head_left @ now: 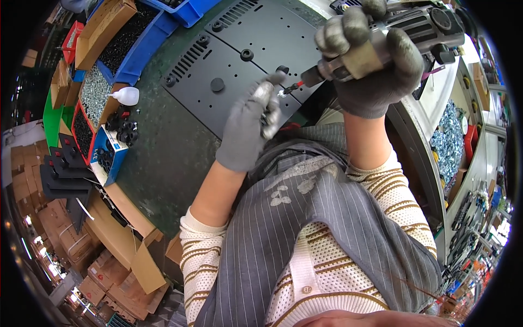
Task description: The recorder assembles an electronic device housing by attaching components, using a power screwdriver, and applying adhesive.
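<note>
Clenched around the power driver [417,32], the gloved right hand [376,90] holds it above 2 dark panels [256,38], probably heavy, rigid and best gripped around its body, while whether the curled left hand [244,122] pinches anything I cannot tell.

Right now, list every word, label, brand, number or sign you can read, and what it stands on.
Nothing reads clearly enough to quote.
Blue box: print too small to read.
Brown cartons: markings blurred.
Power driver in the right hand: no legible text.
</note>
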Tool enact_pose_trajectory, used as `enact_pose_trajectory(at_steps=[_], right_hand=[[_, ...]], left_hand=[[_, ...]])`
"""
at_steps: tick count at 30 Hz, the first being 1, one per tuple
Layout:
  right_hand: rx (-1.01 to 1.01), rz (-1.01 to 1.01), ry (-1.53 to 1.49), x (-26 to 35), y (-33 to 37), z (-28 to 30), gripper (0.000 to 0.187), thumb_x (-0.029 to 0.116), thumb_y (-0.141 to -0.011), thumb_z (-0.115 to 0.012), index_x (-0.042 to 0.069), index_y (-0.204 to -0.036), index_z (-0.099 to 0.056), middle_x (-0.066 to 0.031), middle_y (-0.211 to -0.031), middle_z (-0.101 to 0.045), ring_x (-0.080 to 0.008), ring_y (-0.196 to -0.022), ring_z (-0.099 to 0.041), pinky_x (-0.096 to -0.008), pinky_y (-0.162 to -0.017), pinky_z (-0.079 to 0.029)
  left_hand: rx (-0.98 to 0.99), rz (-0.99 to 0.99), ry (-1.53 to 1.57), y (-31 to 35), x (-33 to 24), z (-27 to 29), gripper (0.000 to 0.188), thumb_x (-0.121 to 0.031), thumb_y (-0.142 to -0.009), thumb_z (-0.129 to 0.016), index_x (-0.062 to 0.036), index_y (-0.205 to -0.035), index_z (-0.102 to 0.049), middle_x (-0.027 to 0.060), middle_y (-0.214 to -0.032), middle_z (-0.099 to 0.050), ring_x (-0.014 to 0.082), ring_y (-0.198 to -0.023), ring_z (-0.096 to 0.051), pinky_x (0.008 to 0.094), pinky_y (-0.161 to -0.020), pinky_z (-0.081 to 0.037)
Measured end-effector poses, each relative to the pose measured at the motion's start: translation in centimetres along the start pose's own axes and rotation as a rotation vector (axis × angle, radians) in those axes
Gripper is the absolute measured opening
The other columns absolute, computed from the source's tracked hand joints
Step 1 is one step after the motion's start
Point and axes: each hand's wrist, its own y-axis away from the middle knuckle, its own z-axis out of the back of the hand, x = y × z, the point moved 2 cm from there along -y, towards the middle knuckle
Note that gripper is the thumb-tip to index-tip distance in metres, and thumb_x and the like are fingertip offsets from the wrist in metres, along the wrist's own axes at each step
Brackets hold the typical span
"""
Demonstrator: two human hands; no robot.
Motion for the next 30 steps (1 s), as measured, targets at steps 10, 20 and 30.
enact_pose_trajectory(at_steps=[10,20,30], right_hand=[[-0.507,-0.048,1.039,5.9,2.8,-3.3,0.048,0.035,-0.079,-0.055,0.002,-0.113,-0.049,-0.0078,-0.085,-0.055,-0.0203,-0.075,-0.051,-0.0337,-0.070,-0.038],[-0.764,0.048,1.185,3.7,2.6,-5.1,0.039,0.019,-0.075,-0.059,0.002,-0.108,-0.049,-0.0108,-0.073,-0.057,-0.0243,-0.063,-0.058,-0.0357,-0.060,-0.051],[-0.400,-0.287,1.257,2.8,3.7,-1.0,0.036,0.008,-0.078,-0.058,0.003,-0.113,-0.048,-0.0094,-0.087,-0.055,-0.0213,-0.076,-0.057,-0.0386,-0.068,-0.049]], left_hand=[[-0.098,-0.587,-1.890,-3.8,0.2,-0.8,0.036,-0.023,-0.083,-0.061,-0.0190,-0.119,-0.061,0.0073,-0.080,-0.060,0.0273,-0.071,-0.059,0.0389,-0.063,-0.048],[-0.167,-0.502,-1.710,-4.7,0.2,0.2,0.035,-0.030,-0.077,-0.069,-0.0145,-0.109,-0.066,0.0085,-0.083,-0.063,0.0242,-0.070,-0.060,0.0349,-0.066,-0.048],[-0.191,-0.403,-1.656,-3.1,1.7,-1.4,0.031,-0.033,-0.078,-0.067,-0.0166,-0.104,-0.067,0.0078,-0.083,-0.063,0.0244,-0.072,-0.062,0.0359,-0.065,-0.049]])
